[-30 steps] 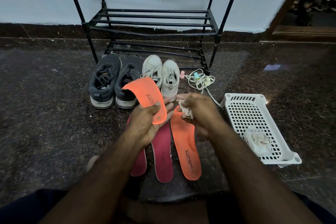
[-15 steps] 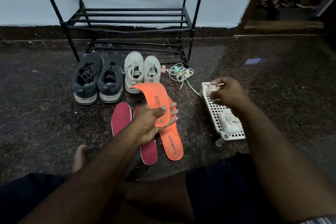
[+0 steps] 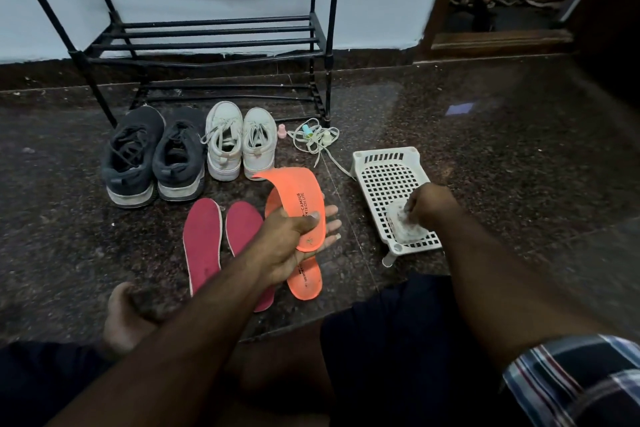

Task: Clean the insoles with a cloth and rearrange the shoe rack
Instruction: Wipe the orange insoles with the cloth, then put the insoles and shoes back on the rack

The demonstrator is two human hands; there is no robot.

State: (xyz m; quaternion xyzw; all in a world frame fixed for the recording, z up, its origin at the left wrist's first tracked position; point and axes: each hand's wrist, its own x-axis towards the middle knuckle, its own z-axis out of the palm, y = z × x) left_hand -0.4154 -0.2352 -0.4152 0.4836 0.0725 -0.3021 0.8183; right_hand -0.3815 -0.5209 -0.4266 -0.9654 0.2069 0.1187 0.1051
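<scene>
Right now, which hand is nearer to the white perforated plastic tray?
The right hand. It is over the white perforated plastic tray, its fingers on a white crumpled cloth lying inside. The left hand holds an orange foam insole, left of the tray and apart from it.

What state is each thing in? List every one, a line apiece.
left hand: grips an orange insole, thumb on top
held orange insole: lifted, bent over
second orange insole: flat on floor
red insoles: flat on floor, side by side
right hand: in the basket, on the cloth
cloth: bunched in the basket
white basket: upright on floor
shoe rack: its visible shelves bare
dark shoes: on floor, laced
white shoes: on floor, paired
</scene>
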